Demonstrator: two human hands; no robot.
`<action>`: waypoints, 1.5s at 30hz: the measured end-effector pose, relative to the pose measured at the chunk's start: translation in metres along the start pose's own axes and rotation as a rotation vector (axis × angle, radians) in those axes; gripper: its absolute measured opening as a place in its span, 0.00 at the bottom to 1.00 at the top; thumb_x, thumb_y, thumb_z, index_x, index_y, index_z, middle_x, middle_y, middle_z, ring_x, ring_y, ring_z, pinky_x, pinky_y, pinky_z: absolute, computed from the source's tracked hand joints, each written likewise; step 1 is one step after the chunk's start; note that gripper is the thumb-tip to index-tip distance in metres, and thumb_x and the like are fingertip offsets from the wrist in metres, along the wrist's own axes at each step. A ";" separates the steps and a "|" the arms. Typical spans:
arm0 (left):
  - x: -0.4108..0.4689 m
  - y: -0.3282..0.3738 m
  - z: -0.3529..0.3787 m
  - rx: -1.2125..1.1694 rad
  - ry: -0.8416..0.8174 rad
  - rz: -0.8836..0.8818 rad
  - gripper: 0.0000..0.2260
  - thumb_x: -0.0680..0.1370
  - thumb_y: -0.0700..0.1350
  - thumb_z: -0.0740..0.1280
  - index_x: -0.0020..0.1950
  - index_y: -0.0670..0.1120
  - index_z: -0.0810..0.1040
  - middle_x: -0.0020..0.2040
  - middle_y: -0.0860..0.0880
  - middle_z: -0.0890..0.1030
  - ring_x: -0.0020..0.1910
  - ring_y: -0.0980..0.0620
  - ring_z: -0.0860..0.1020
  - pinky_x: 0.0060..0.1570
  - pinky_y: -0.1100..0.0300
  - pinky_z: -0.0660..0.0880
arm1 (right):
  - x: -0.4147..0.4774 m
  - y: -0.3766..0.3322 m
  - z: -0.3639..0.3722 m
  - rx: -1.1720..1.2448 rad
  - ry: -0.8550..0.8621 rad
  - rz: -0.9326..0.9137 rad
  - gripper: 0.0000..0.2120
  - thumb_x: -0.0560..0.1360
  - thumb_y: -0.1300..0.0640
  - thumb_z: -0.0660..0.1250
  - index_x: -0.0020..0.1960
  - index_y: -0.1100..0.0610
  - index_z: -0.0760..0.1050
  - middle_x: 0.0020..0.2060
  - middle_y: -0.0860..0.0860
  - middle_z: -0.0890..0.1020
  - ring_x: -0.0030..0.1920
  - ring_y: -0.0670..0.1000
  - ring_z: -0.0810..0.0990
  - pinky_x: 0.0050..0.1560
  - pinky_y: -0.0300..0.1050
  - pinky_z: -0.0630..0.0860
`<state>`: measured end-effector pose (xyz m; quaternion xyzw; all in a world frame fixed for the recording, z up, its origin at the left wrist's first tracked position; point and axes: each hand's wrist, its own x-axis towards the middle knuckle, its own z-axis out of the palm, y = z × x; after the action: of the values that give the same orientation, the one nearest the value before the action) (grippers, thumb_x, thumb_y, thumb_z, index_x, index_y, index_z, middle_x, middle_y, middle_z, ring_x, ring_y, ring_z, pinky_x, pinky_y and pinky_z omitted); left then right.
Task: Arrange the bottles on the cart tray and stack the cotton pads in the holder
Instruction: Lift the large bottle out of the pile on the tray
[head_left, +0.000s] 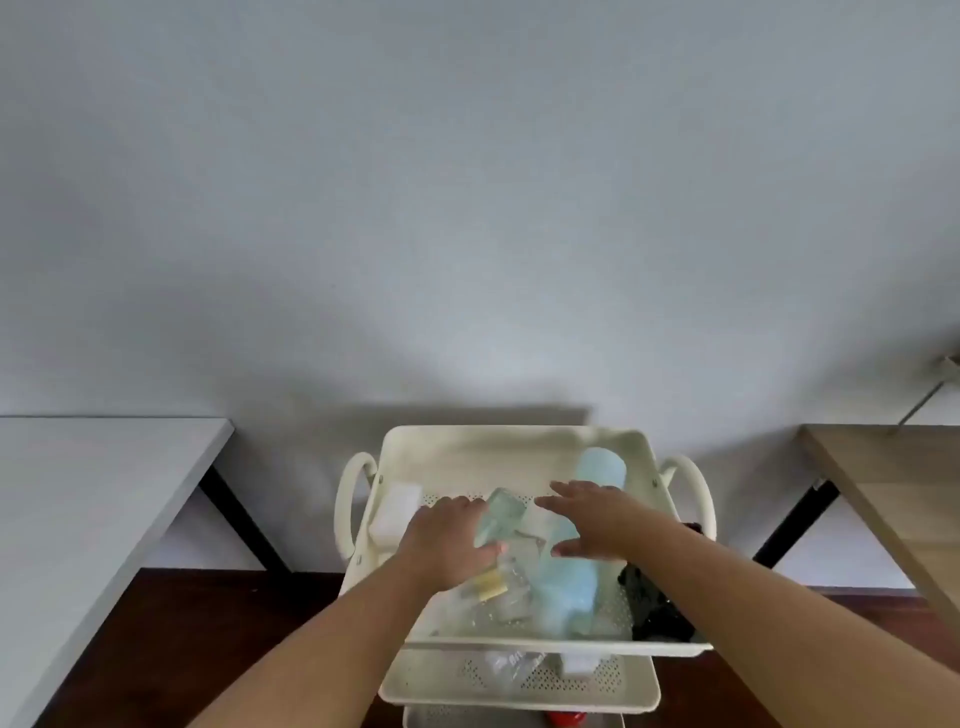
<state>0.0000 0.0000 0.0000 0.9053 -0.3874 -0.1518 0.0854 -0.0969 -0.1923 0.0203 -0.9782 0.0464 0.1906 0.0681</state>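
A cream perforated cart tray (467, 447) holds a jumble of items. My left hand (447, 540) grips a clear greenish glass bottle (501, 512) near the tray's middle. My right hand (597, 519) hovers with fingers spread over a pale blue bottle (569, 582) lying in the tray. Behind it, a second pale blue bottle (600, 465) stands upright at the back right. Clear plastic items and a yellow-capped piece (491, 587) lie under my left hand. At the tray's left wall sits a white block of cotton pads (395, 514).
A black object (654, 608) lies in the tray's right front corner. Lower cart shelves (519, 675) hold a clear bottle and something red. A white table (78, 493) stands left, a wooden table (893, 488) right, with the wall close behind the cart.
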 end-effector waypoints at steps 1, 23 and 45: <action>-0.004 0.003 0.006 -0.064 -0.020 0.007 0.22 0.74 0.61 0.61 0.63 0.49 0.71 0.56 0.47 0.77 0.55 0.47 0.75 0.50 0.54 0.69 | -0.001 0.000 0.001 -0.002 -0.017 -0.003 0.33 0.74 0.42 0.64 0.75 0.45 0.53 0.77 0.51 0.54 0.75 0.53 0.54 0.73 0.55 0.57; -0.004 0.062 0.081 -0.535 -0.288 -0.348 0.23 0.66 0.57 0.74 0.54 0.43 0.78 0.51 0.46 0.82 0.48 0.50 0.80 0.36 0.65 0.70 | 0.025 0.009 0.021 -0.182 -0.179 -0.034 0.40 0.61 0.58 0.79 0.68 0.50 0.65 0.63 0.53 0.70 0.65 0.57 0.67 0.62 0.57 0.72; 0.092 0.101 -0.060 -1.202 0.103 -0.092 0.19 0.66 0.46 0.78 0.55 0.44 0.81 0.53 0.46 0.83 0.52 0.52 0.80 0.47 0.64 0.72 | 0.012 0.110 -0.034 0.825 0.450 0.166 0.41 0.59 0.55 0.80 0.67 0.41 0.66 0.57 0.46 0.77 0.61 0.52 0.73 0.63 0.50 0.72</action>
<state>0.0125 -0.1338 0.0650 0.7207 -0.1894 -0.3034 0.5939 -0.0864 -0.3061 0.0341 -0.8795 0.2099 -0.0553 0.4235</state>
